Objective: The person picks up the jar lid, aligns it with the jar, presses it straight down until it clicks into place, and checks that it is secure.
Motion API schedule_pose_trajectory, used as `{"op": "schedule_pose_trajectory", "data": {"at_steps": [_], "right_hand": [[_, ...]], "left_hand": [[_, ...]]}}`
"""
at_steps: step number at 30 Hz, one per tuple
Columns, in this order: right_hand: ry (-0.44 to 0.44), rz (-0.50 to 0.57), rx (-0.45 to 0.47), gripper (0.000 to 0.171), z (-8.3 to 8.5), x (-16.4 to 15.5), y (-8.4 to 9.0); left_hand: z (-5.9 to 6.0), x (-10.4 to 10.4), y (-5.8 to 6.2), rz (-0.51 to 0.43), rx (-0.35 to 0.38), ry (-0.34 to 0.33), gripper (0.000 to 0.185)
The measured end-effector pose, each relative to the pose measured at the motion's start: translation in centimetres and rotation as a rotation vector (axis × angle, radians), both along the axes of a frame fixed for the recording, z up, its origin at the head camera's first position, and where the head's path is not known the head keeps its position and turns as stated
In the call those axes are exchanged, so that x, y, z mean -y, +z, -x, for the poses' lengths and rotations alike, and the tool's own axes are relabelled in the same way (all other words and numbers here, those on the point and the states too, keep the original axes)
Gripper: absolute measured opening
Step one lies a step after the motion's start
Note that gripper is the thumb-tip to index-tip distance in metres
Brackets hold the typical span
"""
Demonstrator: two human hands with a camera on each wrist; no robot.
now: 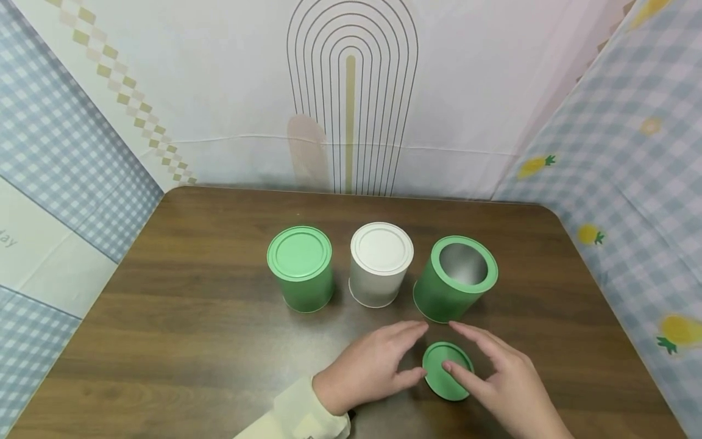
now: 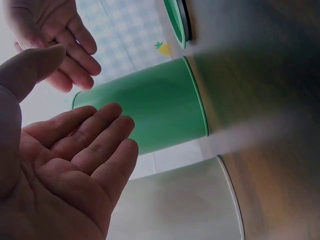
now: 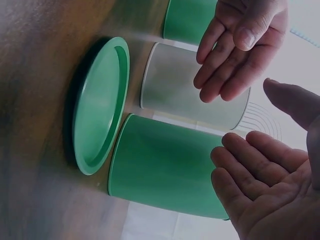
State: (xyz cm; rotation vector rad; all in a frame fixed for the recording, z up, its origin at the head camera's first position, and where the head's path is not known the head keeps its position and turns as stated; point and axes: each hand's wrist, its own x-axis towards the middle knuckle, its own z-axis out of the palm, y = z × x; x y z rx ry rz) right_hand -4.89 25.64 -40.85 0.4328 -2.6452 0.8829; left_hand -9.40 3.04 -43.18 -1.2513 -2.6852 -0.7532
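Observation:
A green can without its lid (image 1: 444, 299) stands at the right of the row, its metal inside showing. In front of it a round green lid (image 1: 446, 384) lies on the table, recessed face up in the right wrist view. My left hand (image 1: 378, 366) hovers left of the lid, fingers extended and thumb apart. On the other side, my right hand (image 1: 507, 378) has its fingers extended, its thumb above the lid in the head view. Both palms face inward and hold nothing. Contact with the can or lid does not show.
A white can (image 1: 373, 286) with its lid on stands left of the uncovered can. Farther left is a green can (image 1: 304, 292), also covered. The brown wooden table (image 1: 192, 305) meets patterned cloth (image 1: 236, 91) at its back and sides.

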Motion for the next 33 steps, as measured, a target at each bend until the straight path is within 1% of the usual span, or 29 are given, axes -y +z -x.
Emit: {"op": "schedule_pose_trajectory", "data": {"at_steps": [7,15,25,28,33], "right_hand": [[-0.003,0.001,0.007,0.066,-0.2,-0.2,-0.6],[-0.006,-0.021,0.009,0.065,-0.3,-0.5,-1.2],[-0.005,-0.049,0.014,0.065,-0.5,-1.0,-2.0],[-0.006,-0.056,0.02,0.065,-0.6,-1.2,-2.2],[-0.019,-0.082,0.065,0.064,-0.8,-1.3,-2.7]], "left_hand": [[-0.1,-0.1,-0.1,0.004,0.002,-0.011,0.059],[-0.1,-0.3,-0.7,0.011,-0.018,-0.025,0.059],[-0.3,-0.5,-1.2,0.024,0.001,-0.025,0.06],[-0.3,-0.6,-1.2,0.042,0.003,-0.018,0.061],[-0.4,-0.9,-1.3,0.085,0.0,-0.007,0.062]]}}
